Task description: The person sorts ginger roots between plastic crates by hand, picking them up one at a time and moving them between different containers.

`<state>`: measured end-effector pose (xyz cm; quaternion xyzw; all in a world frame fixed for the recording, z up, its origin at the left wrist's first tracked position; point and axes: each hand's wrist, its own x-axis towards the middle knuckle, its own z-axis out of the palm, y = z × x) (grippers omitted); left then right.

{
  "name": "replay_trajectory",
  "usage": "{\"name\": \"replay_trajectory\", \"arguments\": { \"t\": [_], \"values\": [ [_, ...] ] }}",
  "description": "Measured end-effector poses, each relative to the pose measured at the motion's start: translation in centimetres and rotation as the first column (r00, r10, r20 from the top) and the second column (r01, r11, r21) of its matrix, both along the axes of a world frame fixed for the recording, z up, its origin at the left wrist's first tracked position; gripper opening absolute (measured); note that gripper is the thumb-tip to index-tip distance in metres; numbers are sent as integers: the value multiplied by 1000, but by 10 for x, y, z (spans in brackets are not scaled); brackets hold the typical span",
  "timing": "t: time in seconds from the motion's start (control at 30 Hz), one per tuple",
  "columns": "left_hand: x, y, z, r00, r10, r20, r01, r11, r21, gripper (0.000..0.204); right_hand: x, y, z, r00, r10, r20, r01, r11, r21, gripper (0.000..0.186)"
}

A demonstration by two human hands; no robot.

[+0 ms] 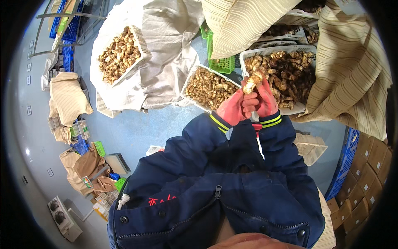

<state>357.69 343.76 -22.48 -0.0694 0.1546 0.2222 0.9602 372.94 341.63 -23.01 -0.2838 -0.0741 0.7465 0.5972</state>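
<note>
In front of my chest my left hand (233, 109) and my right hand (266, 99) come together, fingers closed. Between them they grip one stout, pale brown mushroom (251, 83). A white crate (299, 108) of darker, soil-covered mushrooms (290, 79) lies just beyond my right hand. To the left of my hands, a second white crate (191, 101) holds smaller, paler mushrooms (209, 88). Below my right wrist a narrow red and white item (258, 126) shows; I cannot make out what it is.
Another crate of mushrooms (120, 56) rests on white cloth (166, 54) at the far left. A green crate (224, 64) stands behind. Striped cloths (348, 70) drape over stacked crates at the right. Cardboard boxes (365, 174) and a blue pallet (342, 166) stand lower right.
</note>
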Motion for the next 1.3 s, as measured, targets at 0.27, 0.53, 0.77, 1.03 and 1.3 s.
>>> {"name": "replay_trajectory", "arguments": {
  "t": [0.27,0.53,0.77,1.03,1.3],
  "values": [
    [2,-2,7,906,-93,-414,143,985,93,59,6,-6,1,982,-74,176,68,997,40,58],
    [-4,-14,-19,822,-35,-568,157,973,167,33,0,-19,-15,991,-38,130,31,998,61,65],
    [-32,-30,-29,732,-123,-670,277,952,128,37,12,-32,-28,987,-145,71,141,989,50,74],
    [-52,-51,-37,618,-221,-755,362,932,24,37,35,-52,-26,973,-208,97,218,970,-108,72],
    [-52,-54,-42,705,-206,-678,362,927,95,41,41,-55,-33,982,-175,73,177,983,-35,68]
  ]
}}
